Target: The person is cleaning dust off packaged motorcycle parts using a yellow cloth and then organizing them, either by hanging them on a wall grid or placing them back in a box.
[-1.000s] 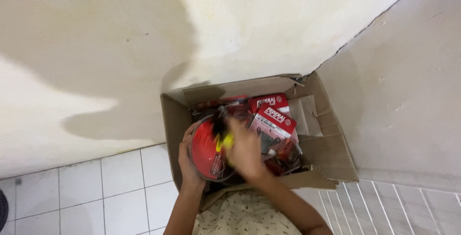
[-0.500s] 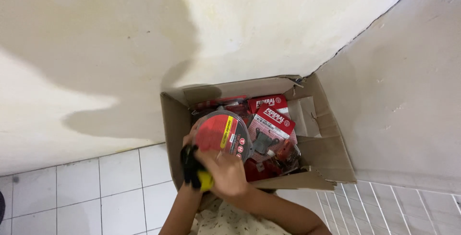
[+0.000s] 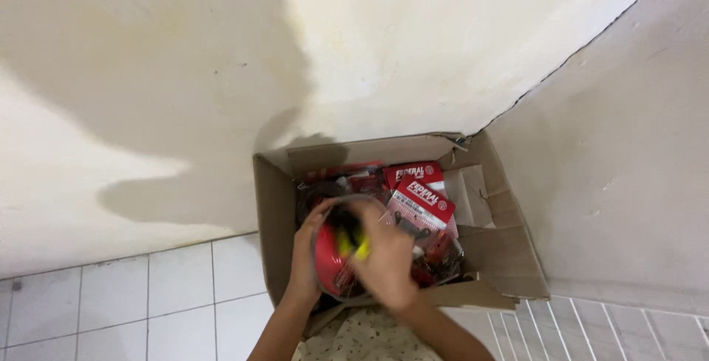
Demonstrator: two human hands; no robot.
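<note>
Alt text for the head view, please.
Both hands, left and right, hold a round red packet over an open cardboard box of red packets, set in a wall corner on white floor tiles.

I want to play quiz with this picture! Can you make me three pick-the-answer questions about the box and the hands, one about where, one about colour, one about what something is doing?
1. Where does the cardboard box stand?
A. In the corner where two walls meet
B. In the middle of the tiled floor
C. On a shelf

2. What colour is most of the round packet in the hands?
A. Blue
B. Red
C. White

3. How are the box's flaps?
A. Taped shut
C. Cut off
B. Open

Answers:
1. A, since the walls meet just behind the box.
2. B, since the round packet shows red with a bit of yellow, between the left hand and the right hand.
3. B, since the flaps fold outward and the red packets inside show.
</note>
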